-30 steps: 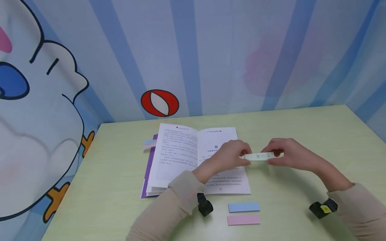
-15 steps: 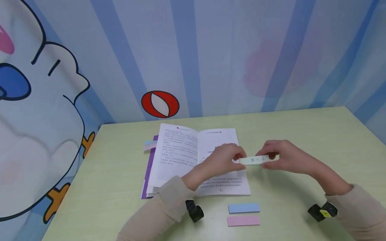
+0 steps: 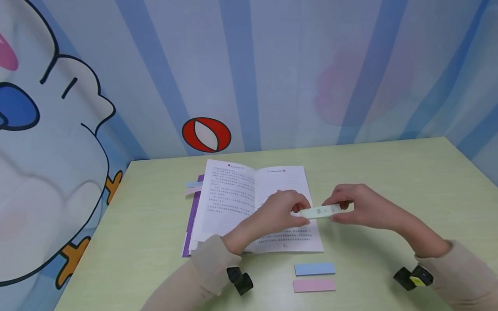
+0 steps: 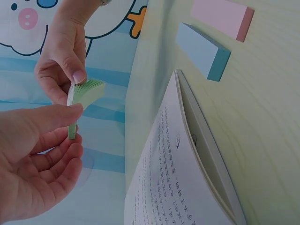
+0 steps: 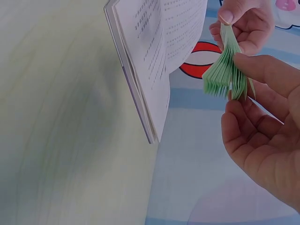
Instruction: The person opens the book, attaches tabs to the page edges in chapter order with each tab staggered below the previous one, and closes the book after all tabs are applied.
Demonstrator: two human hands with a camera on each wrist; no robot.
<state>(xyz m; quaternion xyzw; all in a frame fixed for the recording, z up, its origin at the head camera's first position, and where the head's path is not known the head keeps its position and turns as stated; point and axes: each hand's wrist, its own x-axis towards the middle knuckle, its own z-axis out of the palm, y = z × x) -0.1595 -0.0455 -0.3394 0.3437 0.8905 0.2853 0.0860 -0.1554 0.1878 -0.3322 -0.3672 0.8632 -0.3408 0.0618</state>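
Note:
My left hand [image 3: 283,207] pinches the left end of a pale green sticky-note pad [image 3: 320,211], held above the right page of an open book [image 3: 229,203]. Handwriting shows on the pad's top sheet. At its other end, my right hand [image 3: 359,206] holds the pad between thumb and fingers. In the right wrist view the pad's green sheets [image 5: 218,77] spread apart like a fan toward the right hand's end, while the left hand [image 5: 253,28] keeps the far end pressed together. The left wrist view shows the same fanned sheets [image 4: 93,91] between both hands.
A blue sticky-note pad [image 3: 314,268] and a pink one [image 3: 314,285] lie on the table [image 3: 389,168] in front of the book. Blue and pink tabs [image 3: 193,186] stick out from the book's left edge. A patterned curtain [image 3: 280,77] hangs behind the table.
Both hands have moved left and slightly nearer with the green pad, bringing it from beside the book to over the right page's edge. The book and the other pads stay put.

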